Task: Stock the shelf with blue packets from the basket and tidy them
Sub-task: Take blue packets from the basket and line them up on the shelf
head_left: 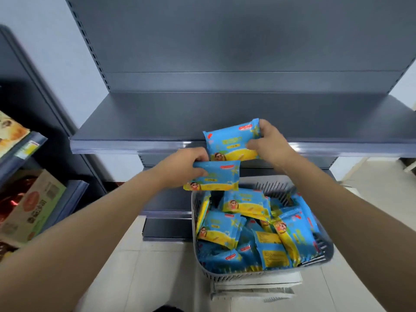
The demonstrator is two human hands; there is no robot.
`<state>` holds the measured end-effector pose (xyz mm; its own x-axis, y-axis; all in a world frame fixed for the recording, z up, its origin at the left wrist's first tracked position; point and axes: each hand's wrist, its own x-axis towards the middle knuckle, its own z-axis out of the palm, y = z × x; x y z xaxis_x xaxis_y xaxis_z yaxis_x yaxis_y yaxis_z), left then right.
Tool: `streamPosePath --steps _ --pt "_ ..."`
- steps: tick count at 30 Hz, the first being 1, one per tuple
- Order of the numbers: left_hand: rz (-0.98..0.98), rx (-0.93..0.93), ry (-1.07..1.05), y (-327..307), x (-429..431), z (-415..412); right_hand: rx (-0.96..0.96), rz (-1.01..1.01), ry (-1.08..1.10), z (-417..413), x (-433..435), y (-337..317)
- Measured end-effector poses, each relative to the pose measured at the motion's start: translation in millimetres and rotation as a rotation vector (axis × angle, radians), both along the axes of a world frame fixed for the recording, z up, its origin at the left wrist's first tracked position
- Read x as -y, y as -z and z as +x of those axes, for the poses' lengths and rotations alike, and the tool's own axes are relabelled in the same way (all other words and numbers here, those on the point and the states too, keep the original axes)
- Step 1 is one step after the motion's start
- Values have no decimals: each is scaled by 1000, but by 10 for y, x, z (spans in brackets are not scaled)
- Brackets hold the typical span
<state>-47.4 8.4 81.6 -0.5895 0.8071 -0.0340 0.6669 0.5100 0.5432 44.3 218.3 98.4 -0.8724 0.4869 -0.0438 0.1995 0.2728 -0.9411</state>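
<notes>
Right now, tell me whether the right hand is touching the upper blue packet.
Touching. The head view shows the right hand gripping the upper blue packet at its right edge, fingers over the top corner and thumb pressed on its front.

You have two hands in view, the left hand and right hand, each gripping one blue packet. One grey basket holds roughly ten more packets.

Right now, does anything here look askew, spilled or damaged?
Nothing spilled or damaged. The packets in the basket lie jumbled, some on edge, some back-side up. The shelf holds none yet; the left hand and right hand each grip one packet.
</notes>
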Motion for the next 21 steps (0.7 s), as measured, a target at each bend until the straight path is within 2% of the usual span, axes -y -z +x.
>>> streamPosePath --steps 3,8,21 --pt "48 -60 -15 -277 43 -226 -130 -13 -24 -288 49 -201" --pt "93 -111 -34 -567 259 -837 -206 30 -21 -930 222 -420" --pt "81 -77 -153 -607 862 -3206 -146 25 -68 -3427 810 -405"
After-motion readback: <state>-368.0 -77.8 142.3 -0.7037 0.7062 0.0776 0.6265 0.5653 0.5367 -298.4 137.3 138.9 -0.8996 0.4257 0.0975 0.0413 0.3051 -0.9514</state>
